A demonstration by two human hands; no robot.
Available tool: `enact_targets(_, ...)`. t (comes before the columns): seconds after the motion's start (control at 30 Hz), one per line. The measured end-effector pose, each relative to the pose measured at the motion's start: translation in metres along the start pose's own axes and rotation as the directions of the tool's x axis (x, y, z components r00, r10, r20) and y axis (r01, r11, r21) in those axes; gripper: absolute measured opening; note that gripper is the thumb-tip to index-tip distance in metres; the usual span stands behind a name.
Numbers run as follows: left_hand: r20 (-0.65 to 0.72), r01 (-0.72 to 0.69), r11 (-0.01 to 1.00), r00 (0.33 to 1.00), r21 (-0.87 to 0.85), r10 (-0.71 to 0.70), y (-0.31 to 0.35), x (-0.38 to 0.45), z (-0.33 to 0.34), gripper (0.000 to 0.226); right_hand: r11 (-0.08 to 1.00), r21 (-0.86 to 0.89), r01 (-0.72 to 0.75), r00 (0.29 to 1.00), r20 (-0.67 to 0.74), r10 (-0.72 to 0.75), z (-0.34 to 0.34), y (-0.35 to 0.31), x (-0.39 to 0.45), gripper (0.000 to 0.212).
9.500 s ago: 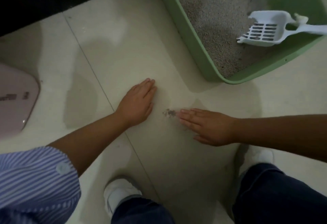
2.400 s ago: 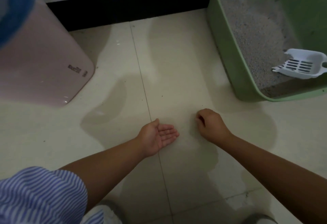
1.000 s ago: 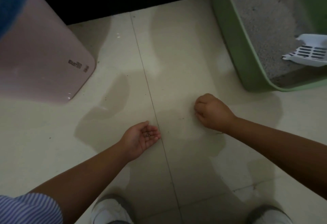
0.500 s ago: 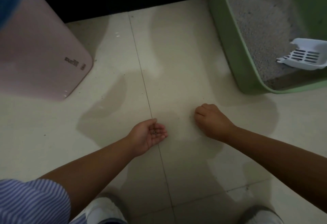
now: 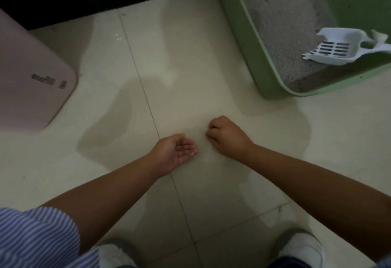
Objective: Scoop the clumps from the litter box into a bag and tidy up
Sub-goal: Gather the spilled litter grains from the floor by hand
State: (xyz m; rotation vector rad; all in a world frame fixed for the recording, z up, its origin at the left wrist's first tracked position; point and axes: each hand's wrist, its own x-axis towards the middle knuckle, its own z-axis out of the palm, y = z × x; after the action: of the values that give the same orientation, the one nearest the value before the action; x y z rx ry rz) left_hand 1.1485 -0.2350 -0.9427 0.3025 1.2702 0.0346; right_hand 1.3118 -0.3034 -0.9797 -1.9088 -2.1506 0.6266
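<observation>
The left hand (image 5: pixel 176 153) lies palm up just above the floor (image 5: pixel 190 73), its grip loosely cupped around a few dark litter grains (image 5: pixel 181 148). The right hand (image 5: pixel 225 135) sits just to its right, fingers curled down at the floor; whether they pinch a grain cannot be told. The litter box (image 5: pixel 243 34) with its scoop (image 5: pixel 334 49) stands far right, so the right hand is nearer it.

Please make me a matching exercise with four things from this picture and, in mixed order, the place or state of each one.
Things:
1. white slotted plastic scoop
2. left hand
3. right hand
4. pink rounded bin

Places or states:
A. fingers curled, knuckles up, at the floor
B. on the floor at the far left
C. palm up, a few dark grains in it
D. inside the green plastic litter box

Pairs: 1-D, 2-C, 3-A, 4-B
</observation>
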Motion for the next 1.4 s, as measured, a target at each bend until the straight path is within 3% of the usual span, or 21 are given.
enact_targets(0.13, 0.008, -0.008, 1.000, 1.000, 0.004, 0.008, 0.000, -0.001, -0.005, 0.049, 0.999, -0.035, -0.004, 0.999, 0.032, 0.005, -0.006, 0.010, -0.014, 0.006)
enact_targets(0.23, 0.022, -0.006, 1.000, 1.000, -0.005, 0.006, 0.000, -0.001, -0.007, 0.052, 0.999, -0.019, -0.046, 0.997, -0.061, 0.045, -0.016, 0.017, -0.028, 0.026)
enact_targets(0.33, 0.039, 0.000, 1.000, 0.999, -0.031, 0.001, -0.001, 0.000, -0.007, 0.049, 0.974, 0.039, -0.222, 0.968, -0.115, 0.225, -0.026, 0.019, -0.041, 0.023)
enact_targets(0.4, 0.045, 0.006, 0.999, 0.999, -0.036, -0.005, -0.003, 0.001, -0.007, 0.048, 0.925, 0.071, -0.373, 0.926, -0.031, 0.376, -0.027, 0.018, -0.045, 0.038)
enact_targets(0.47, 0.046, 0.007, 0.999, 0.999, -0.040, -0.005, -0.004, 0.001, -0.008, 0.047, 0.901, 0.096, -0.423, 0.906, 0.022, 0.423, -0.027, 0.013, -0.040, 0.047)
enact_targets(0.53, 0.042, 0.002, 0.999, 0.999, -0.043, 0.000, -0.004, 0.003, -0.007, 0.046, 0.895, 0.108, -0.432, 0.902, 0.047, 0.429, -0.022, 0.006, -0.034, 0.044)
enact_targets(0.67, 0.039, -0.006, 0.999, 0.999, -0.052, 0.008, -0.006, 0.004, -0.006, 0.045, 0.895, 0.054, -0.443, 0.896, -0.007, 0.444, -0.014, 0.002, -0.029, 0.019)
enact_targets(0.83, 0.049, 0.004, 0.999, 0.999, -0.054, -0.001, -0.005, 0.004, -0.008, 0.046, 0.948, -0.044, -0.316, 0.948, -0.045, 0.314, -0.012, 0.001, -0.028, 0.004)
enact_targets(0.93, 0.048, 0.003, 0.998, 0.999, -0.058, 0.000, -0.005, 0.004, -0.007, 0.046, 0.951, -0.073, -0.299, 0.951, 0.057, 0.304, -0.012, 0.003, -0.026, 0.023)
enact_targets(1.03, 0.051, 0.016, 0.997, 0.999, -0.073, -0.013, -0.004, 0.004, -0.008, 0.050, 0.958, -0.117, -0.262, 0.961, 0.056, 0.270, -0.011, 0.005, -0.024, 0.034)
enact_targets(1.13, 0.061, 0.024, 0.994, 0.998, -0.111, -0.017, -0.004, 0.003, -0.008, 0.056, 0.964, -0.129, -0.231, 0.968, 0.072, 0.241, -0.015, 0.003, -0.021, 0.034)
enact_targets(1.23, 0.046, 0.027, 0.993, 0.999, -0.117, -0.022, -0.002, 0.000, -0.007, 0.060, 0.947, -0.151, -0.284, 0.939, 0.156, 0.306, -0.022, 0.000, -0.015, 0.011)
enact_targets(1.33, 0.039, 0.014, 0.992, 0.999, -0.126, -0.010, -0.002, -0.002, -0.006, 0.062, 0.925, -0.133, -0.356, 0.891, 0.250, 0.379, -0.025, -0.002, -0.008, 0.024)
enact_targets(1.4, 0.040, 0.017, 0.991, 0.999, -0.136, -0.011, -0.001, -0.003, -0.006, 0.064, 0.904, -0.122, -0.410, 0.876, 0.224, 0.428, -0.029, -0.004, -0.005, 0.021)
